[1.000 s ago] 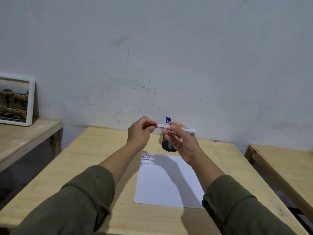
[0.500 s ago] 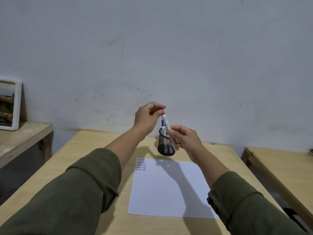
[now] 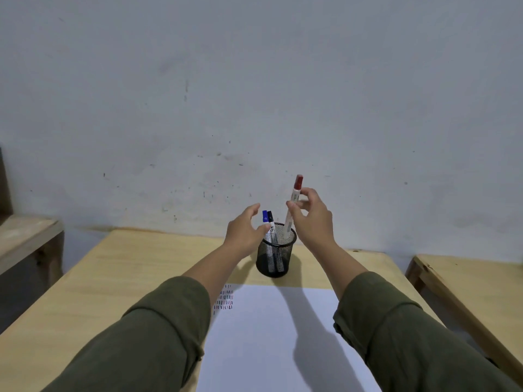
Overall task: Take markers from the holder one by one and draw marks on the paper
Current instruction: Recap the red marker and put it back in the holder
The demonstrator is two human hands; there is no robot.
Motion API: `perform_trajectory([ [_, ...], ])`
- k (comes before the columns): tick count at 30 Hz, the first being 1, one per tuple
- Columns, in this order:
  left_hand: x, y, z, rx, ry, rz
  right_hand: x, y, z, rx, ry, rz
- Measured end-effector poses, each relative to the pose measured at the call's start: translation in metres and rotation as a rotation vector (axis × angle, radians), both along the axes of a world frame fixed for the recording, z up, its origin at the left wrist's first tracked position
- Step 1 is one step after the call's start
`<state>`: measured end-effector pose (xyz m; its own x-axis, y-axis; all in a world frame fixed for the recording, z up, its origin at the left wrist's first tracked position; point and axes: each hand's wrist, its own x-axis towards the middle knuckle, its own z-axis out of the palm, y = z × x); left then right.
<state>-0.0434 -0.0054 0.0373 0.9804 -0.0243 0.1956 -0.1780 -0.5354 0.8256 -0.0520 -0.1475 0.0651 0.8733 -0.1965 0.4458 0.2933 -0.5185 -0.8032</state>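
Observation:
A black mesh holder (image 3: 273, 258) stands on the wooden table (image 3: 127, 278) just beyond a white paper (image 3: 263, 335). The paper carries rows of short marks (image 3: 225, 299) in its far left corner. My right hand (image 3: 314, 219) pinches a capped red marker (image 3: 295, 190), nearly upright, with its lower end inside the holder's rim. A blue marker (image 3: 265, 215) and a black marker (image 3: 270, 215) stand in the holder. My left hand (image 3: 243, 233) hovers open at the holder's left side, thumb close to those two markers.
A second wooden table (image 3: 467, 278) stands to the right across a narrow gap. A low wooden shelf (image 3: 25, 233) sits at the left. A grey wall rises directly behind the table.
Both hands held the red marker level and pressed its cap on. Now my left hand has let go and opened, and my right hand has turned the marker upright and lowered it into the holder.

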Motion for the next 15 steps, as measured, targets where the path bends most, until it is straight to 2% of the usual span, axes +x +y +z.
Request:
perform_trajectory([
  [5,0.007,-0.003,-0.016,0.1,0.069,-0.044,0.014,0.002,-0.016,-0.177,-0.005,-0.04],
  [15,0.013,-0.004,-0.028,0.087,0.099,-0.049,0.038,0.005,-0.052,-0.413,0.103,-0.063],
])
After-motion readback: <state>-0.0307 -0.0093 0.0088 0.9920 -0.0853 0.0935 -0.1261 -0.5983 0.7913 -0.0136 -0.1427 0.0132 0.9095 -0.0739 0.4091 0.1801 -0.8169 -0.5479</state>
